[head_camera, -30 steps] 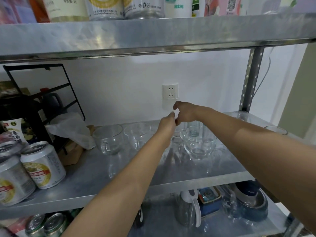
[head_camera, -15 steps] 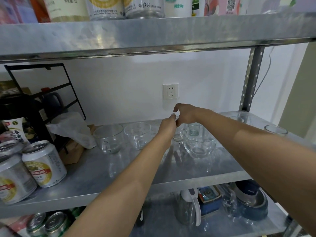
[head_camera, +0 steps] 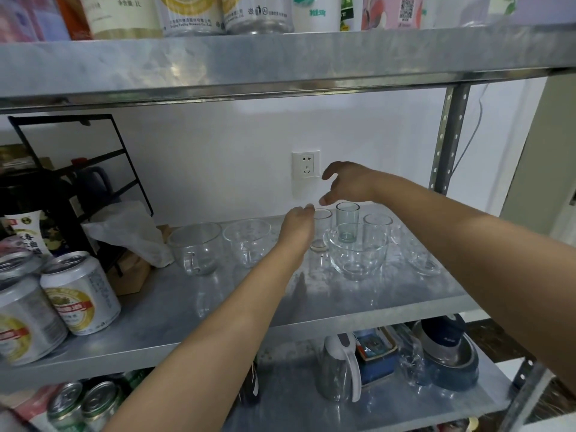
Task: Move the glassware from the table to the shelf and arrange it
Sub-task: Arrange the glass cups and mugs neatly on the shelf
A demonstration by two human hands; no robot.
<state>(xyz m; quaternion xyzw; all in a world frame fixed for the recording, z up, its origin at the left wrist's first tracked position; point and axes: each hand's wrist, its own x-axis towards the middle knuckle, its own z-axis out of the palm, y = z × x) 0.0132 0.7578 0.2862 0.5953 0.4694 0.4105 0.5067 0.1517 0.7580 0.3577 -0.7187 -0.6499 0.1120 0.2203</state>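
Left hand (head_camera: 296, 226), right hand (head_camera: 349, 185) outstretched, relaxed.

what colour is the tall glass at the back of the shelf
The tall glass is clear with a faint blue-green tint, best seen in the head view.

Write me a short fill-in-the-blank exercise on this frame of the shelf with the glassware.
1. The beer cans stand at the ___ end of the middle shelf.
2. The right hand, above the small glasses, holds ___.
3. The white thing on the wall behind the small glasses is a ___.
4. The kettle stands one shelf ___ the small glasses.

Missing words: left; nothing; socket; below.
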